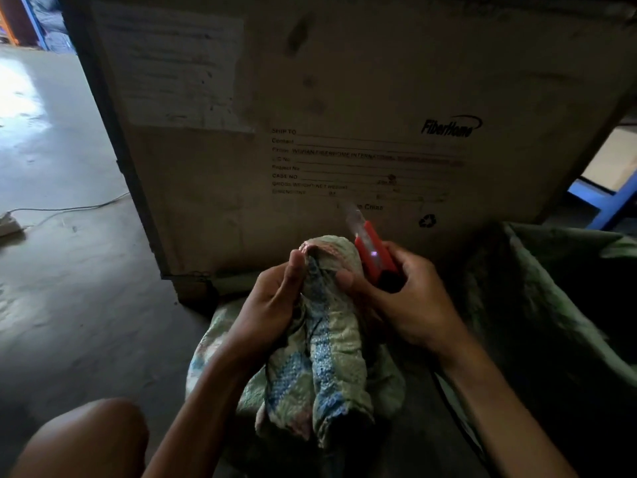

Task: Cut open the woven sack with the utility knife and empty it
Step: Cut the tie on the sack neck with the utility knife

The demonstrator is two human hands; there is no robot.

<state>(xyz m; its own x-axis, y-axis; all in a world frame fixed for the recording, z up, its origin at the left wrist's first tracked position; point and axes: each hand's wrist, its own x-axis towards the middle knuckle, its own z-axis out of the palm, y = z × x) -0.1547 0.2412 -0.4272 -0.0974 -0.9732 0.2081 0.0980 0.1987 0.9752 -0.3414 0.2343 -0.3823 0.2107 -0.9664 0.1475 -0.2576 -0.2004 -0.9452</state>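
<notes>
A woven sack [331,339], pale green with blue and pink stripes, stands bunched in front of me on the floor. Its gathered neck points up between my hands. My left hand [275,301] grips the left side of the neck, thumb up along it. My right hand [396,298] holds a red utility knife [374,255] against the right side of the neck, with the thumb pressing on the sack. The blade sticks out up and to the left, blurred, above the sack's top. A dark cord runs down a fold of the sack.
A large cardboard crate [344,115] with printed shipping text stands right behind the sack. A dark green sack [551,305] lies open at the right. Bare concrete floor [69,270] extends left, with a white cable and power strip [7,225]. My knee [86,439] shows at bottom left. A blue rack [599,198] stands far right.
</notes>
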